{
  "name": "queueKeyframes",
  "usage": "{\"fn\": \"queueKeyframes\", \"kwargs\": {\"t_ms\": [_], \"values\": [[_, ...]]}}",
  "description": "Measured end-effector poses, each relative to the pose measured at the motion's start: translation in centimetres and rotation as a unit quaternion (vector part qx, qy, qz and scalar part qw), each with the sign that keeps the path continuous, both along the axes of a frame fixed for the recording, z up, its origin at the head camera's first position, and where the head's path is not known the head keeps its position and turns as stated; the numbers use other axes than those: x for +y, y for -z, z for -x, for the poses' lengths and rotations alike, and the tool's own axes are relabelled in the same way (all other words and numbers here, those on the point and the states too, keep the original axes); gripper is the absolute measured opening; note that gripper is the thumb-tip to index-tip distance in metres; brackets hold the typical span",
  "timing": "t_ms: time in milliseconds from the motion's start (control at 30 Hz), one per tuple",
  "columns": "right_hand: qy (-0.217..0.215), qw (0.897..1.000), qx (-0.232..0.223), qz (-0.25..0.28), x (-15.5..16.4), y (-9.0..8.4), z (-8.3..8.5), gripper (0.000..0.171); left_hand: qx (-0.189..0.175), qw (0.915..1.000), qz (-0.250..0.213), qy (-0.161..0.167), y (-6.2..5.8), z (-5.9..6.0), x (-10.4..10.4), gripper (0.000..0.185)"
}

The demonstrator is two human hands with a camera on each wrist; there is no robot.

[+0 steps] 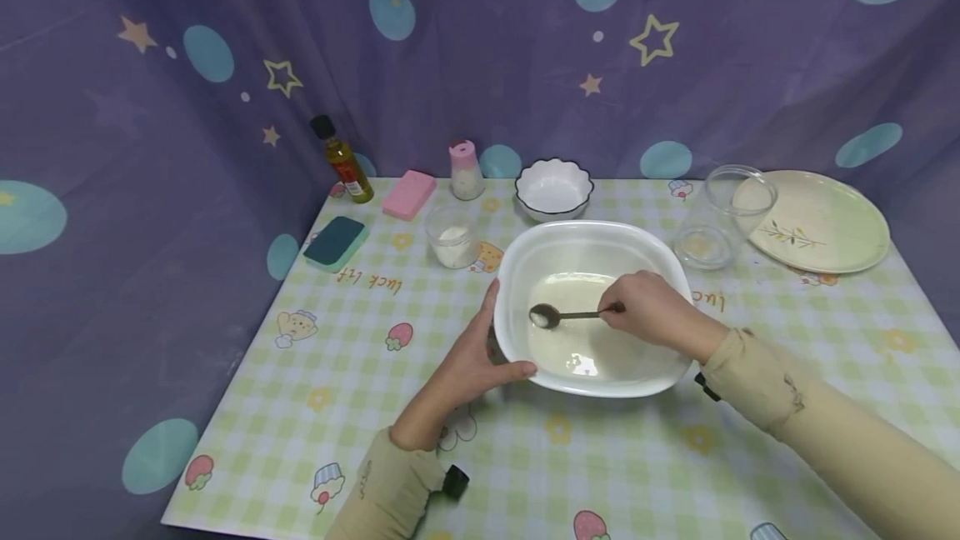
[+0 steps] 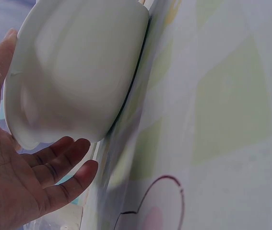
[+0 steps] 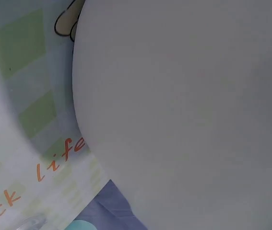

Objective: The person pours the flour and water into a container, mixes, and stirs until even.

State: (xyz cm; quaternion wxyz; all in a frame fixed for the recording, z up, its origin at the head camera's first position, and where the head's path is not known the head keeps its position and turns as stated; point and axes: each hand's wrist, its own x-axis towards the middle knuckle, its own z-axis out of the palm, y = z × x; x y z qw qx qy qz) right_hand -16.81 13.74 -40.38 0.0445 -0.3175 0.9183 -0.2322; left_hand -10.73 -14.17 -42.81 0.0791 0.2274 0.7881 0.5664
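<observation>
A white oval basin [image 1: 517, 357] holds a shallow pale liquid. Above that liquid, my right hand [image 1: 648, 307] pinches the handle end of a dark brown spoon [image 1: 577, 315], whose bowl carries a little white stuff. The left hand [image 1: 472, 357] is spread against the basin's left end, thumb at the near rim and forefinger along the side. Seen from the left wrist, that hand [image 2: 25, 167] has its other fingers loosely extended beside the basin's outer wall [image 2: 78, 72]. In the right wrist view the basin's wall [image 3: 183, 105] fills most of the frame, and the right hand is hidden.
Behind the basin are a scalloped white bowl [image 1: 553, 190], a pink-topped shaker [image 1: 466, 172], a pink sponge [image 1: 409, 195] and an oil bottle [image 1: 349, 169]. A cup of white powder [image 1: 453, 244] and green sponge [image 1: 337, 242] stand left; a clear container [image 1: 705, 247] and plate [image 1: 840, 223] lie right.
</observation>
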Motion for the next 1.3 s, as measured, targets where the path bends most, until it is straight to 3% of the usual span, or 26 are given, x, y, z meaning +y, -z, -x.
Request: {"fn": "queueKeyframes", "kwargs": {"t_ms": [167,333,500,633,700,933,1033,1300], "values": [[0.041,0.999,0.011,-0.011,0.2,-0.1,0.7,0.011,-0.001,1.0,-0.001,0.001,0.0,0.0,0.0,0.119],[0.071,0.997,-0.008,-0.028,0.9,-0.6,1.0,0.011,-0.003,1.0,0.001,0.0,0.0,0.0,0.0,0.119],[0.084,0.995,-0.021,-0.044,1.9,-1.3,0.8,0.012,-0.001,1.0,-0.003,-0.006,1.3,0.5,-0.1,0.121],[0.073,0.995,-0.024,-0.06,2.7,-2.0,0.4,0.015,0.003,0.9999,0.007,-0.012,2.8,0.9,-0.3,0.122],[0.07,0.995,-0.028,-0.069,3.1,-2.4,0.2,0.016,0.004,0.9999,0.007,-0.012,2.8,0.9,-0.3,0.122],[0.058,0.993,-0.056,-0.088,4.3,-3.3,-0.6,0.019,-0.015,0.9999,-0.007,-0.004,0.2,0.0,0.0,0.119],[0.047,0.993,-0.061,-0.092,4.6,-3.6,-0.8,0.018,-0.021,0.9997,-0.012,-0.002,0.0,0.0,0.0,0.119],[-0.003,0.99,-0.104,-0.09,4.7,-4.1,-1.1,0.016,-0.004,1.0,-0.003,-0.008,2.9,0.9,-0.4,0.12]]}}
